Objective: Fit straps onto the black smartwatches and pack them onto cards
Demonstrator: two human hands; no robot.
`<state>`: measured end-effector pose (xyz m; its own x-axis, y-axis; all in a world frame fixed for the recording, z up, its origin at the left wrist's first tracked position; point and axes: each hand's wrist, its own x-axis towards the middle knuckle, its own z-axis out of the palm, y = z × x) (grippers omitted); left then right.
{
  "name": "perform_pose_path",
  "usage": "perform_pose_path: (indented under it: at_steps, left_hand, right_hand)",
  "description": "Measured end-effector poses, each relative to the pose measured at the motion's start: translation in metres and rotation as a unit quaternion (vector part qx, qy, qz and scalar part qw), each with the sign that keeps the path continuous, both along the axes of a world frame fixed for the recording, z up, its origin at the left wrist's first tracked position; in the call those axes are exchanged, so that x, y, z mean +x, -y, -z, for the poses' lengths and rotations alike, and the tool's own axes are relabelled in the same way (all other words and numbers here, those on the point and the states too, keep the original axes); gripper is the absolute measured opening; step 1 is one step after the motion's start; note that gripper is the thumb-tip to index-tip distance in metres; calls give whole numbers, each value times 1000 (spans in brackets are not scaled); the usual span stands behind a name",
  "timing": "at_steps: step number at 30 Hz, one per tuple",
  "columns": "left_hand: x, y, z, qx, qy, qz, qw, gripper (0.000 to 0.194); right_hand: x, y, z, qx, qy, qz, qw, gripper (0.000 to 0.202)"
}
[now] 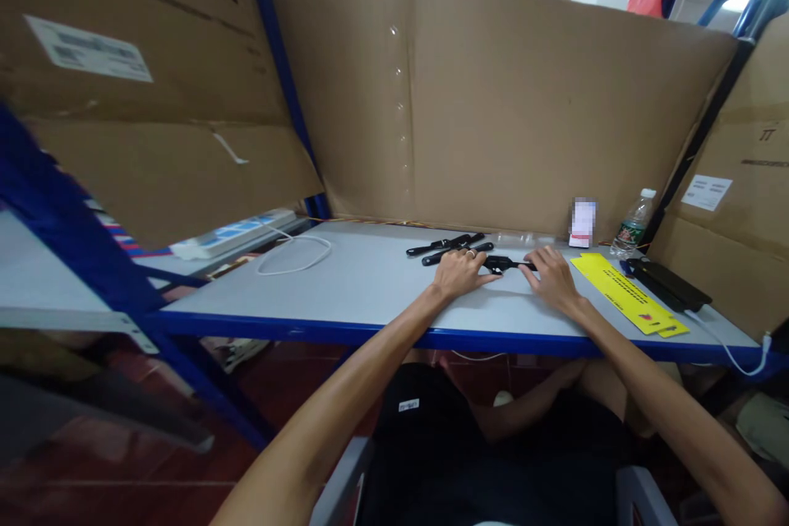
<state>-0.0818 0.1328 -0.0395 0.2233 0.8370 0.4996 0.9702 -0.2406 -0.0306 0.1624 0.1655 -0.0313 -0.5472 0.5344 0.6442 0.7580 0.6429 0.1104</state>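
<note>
Between my two hands lies a long black tool (499, 263), low over the grey-white tabletop; its exact kind cannot be made out. My left hand (459, 273), with a ring on one finger, is closed on its left part, thumb stretched along the near side. At the other end, my right hand (551, 279) pinches a thin dark section, and the fingers hide its tip. Several similar black tools (447, 245) lie in a loose pile just behind and left of my left hand.
Yellow printed cards (629, 296) lie right of my right hand, beside a black case-like object (669, 283) and a white cable. A phone (582, 223) and plastic bottle (630, 226) stand behind. A power strip (237, 234) is at left. Cardboard walls (523, 115) enclose the table.
</note>
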Motion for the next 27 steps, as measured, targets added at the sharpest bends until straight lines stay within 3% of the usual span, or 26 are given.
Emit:
perform_pose_path:
  at_steps: [4,9,15,20,27]
  left_hand:
    - [-1,-1,2,-5,-2,-17,1000,68]
    - [0,-3,-1,-38,-27,-42,998,66]
    - [0,-3,-3,-104,-35,-14,994,55]
    - [-4,2,0,-109,-39,2,993,39]
    - [-6,-4,6,-124,-22,0,992,59]
  right_hand:
    - [-8,2,5,-20,62,-19,998,28]
    - [-28,0,7,-86,87,32,992,29]
    - [-24,-6,13,-177,72,71,979,33]
    - [-21,-8,15,-168,67,74,981,30]
    - [-23,0,12,-125,69,25,989,28]
